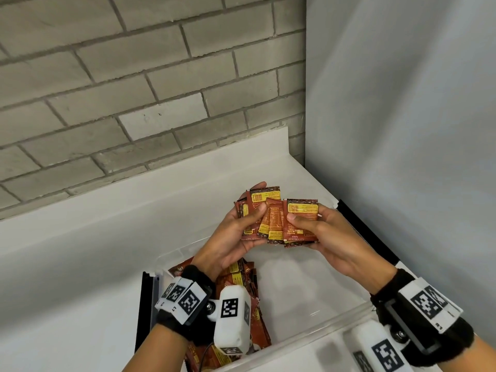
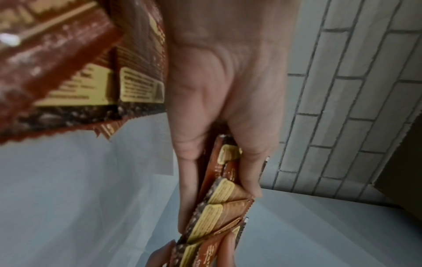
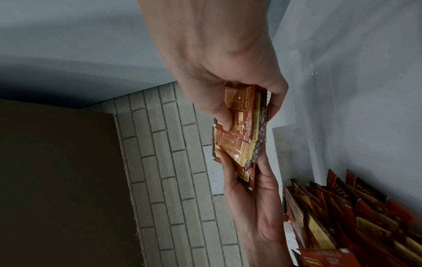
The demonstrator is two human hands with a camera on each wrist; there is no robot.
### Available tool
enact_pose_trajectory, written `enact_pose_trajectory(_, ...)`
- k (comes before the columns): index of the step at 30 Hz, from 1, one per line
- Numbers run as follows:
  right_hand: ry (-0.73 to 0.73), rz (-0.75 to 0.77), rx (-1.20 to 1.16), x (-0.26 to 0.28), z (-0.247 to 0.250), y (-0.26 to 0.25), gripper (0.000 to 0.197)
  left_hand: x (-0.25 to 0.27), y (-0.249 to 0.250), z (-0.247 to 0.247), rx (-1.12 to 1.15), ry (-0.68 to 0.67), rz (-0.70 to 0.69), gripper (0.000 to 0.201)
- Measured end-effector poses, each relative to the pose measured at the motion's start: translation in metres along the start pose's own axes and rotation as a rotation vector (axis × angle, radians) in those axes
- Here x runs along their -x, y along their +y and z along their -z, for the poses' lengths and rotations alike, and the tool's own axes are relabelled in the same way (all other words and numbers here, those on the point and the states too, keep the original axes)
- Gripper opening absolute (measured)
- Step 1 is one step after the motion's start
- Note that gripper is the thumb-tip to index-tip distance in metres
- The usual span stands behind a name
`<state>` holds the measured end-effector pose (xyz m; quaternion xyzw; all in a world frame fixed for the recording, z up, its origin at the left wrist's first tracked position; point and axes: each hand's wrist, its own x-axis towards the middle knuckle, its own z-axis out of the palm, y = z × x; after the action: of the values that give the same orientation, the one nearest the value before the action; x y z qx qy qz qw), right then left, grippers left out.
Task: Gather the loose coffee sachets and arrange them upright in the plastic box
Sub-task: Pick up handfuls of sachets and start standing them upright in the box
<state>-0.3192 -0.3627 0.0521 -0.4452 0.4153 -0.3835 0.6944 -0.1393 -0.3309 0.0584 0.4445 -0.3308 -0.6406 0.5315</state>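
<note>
tabletop (image 1: 112, 237): white surface against the brick wall; the box is being carried on it.
plastic box (image 1: 308, 322): clear, sitting below both hands; far end bare, near-left end already being filled.
boxed sachets (image 1: 249, 288): a packed row is seen under the left wrist, mostly standing on edge and leaning.
left hand (image 1: 236, 237): a fanned bundle is being gripped, thumb on top, fingers underneath.
right hand (image 1: 322, 232): the right side of the same bundle is being pinched between thumb and fingers.
held sachets (image 1: 279, 218): being held above the box's far end, overlapped and skewed, not yet squared.
step: edges probably being aligned; the bundle is best tapped flush, kept in one orientation, then lowered edge-first beside the standing row so nothing is toppled.
</note>
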Motion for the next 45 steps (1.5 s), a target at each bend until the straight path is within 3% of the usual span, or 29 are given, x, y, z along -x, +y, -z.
enact_pose_trajectory(6,0.125,0.112,-0.043,-0.0024,0.0012,-0.0013,0.033,-0.0014,-0.0013,0.0025,-0.032,-0.040,0.027,0.053)
enact_pose_trajectory(16,-0.025,0.028,0.069,0.0024,-0.0025,-0.0020,0.028,0.0033,-0.0002,0.0024,-0.181,-0.150,0.098,0.054)
enact_pose_trajectory(20,0.026,0.004,0.041,0.0000,-0.0012,-0.0005,0.027,0.0023,0.0030,0.0009,-0.089,-0.076,0.141,0.044)
enact_pose_trajectory(24,0.080,-0.020,-0.005,-0.0015,0.0012,-0.0003,0.027,-0.0031,0.0018,0.0021,0.001,0.056,0.087,0.032)
enact_pose_trajectory(28,-0.002,-0.104,-0.056,-0.0013,0.0010,-0.0016,0.035,-0.0046,0.0037,0.0016,0.071,0.059,-0.004,0.023)
enact_pose_trajectory(32,-0.167,-0.186,-0.069,0.0014,-0.0017,-0.0039,0.047,-0.0027,0.0040,0.0032,0.102,-0.002,-0.103,0.044)
enact_pose_trajectory(35,-0.229,-0.211,-0.078,0.0022,-0.0020,-0.0040,0.046,-0.0026,0.0021,0.0033,0.116,-0.038,-0.111,0.046)
enact_pose_trajectory(38,-0.200,-0.195,-0.112,0.0010,-0.0004,-0.0042,0.047,-0.0020,0.0024,0.0033,0.127,-0.077,-0.131,0.049)
enact_pose_trajectory(41,-0.140,-0.160,-0.173,-0.0013,0.0009,-0.0049,0.047,-0.0004,0.0044,0.0002,0.155,-0.049,-0.124,0.069)
enact_pose_trajectory(45,-0.112,-0.156,-0.232,-0.0028,0.0007,-0.0047,0.048,-0.0019,0.0038,-0.0014,0.234,-0.057,-0.044,0.066)
